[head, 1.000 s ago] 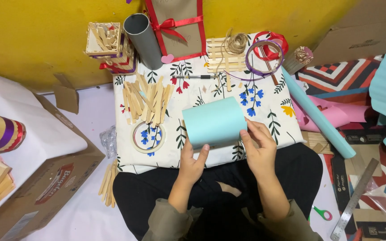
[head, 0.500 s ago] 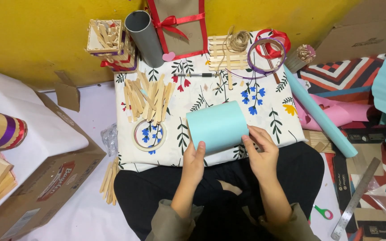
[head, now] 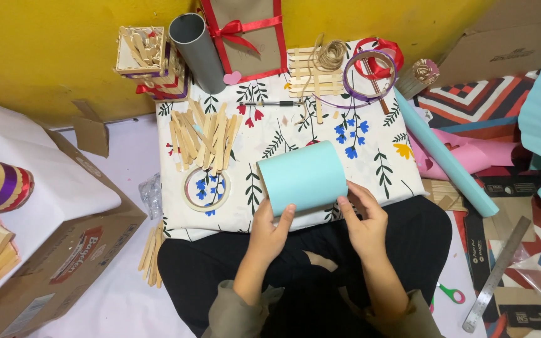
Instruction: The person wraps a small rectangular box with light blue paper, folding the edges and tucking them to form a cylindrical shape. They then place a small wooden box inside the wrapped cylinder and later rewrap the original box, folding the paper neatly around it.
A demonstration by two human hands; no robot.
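Floral cloth [head: 370,156] over low board, near edge hidden behind lap. Cardboard box [head: 64,250] at left, cut off by frame. Light blue paper sheet [head: 303,177] curled into arch at cloth's near edge, underside hidden. Long blue roll [head: 446,159] lies right of cloth. Pile of wooden sticks [head: 205,134] beyond tape ring [head: 206,189]. Left hand [head: 269,228] curled, thumb on sheet's near left corner, fingers hidden underneath. Right hand [head: 363,219] half closed, fingertips pinching sheet's right edge; full grip unclear. Scissors [head: 451,293] mostly hidden by leg.
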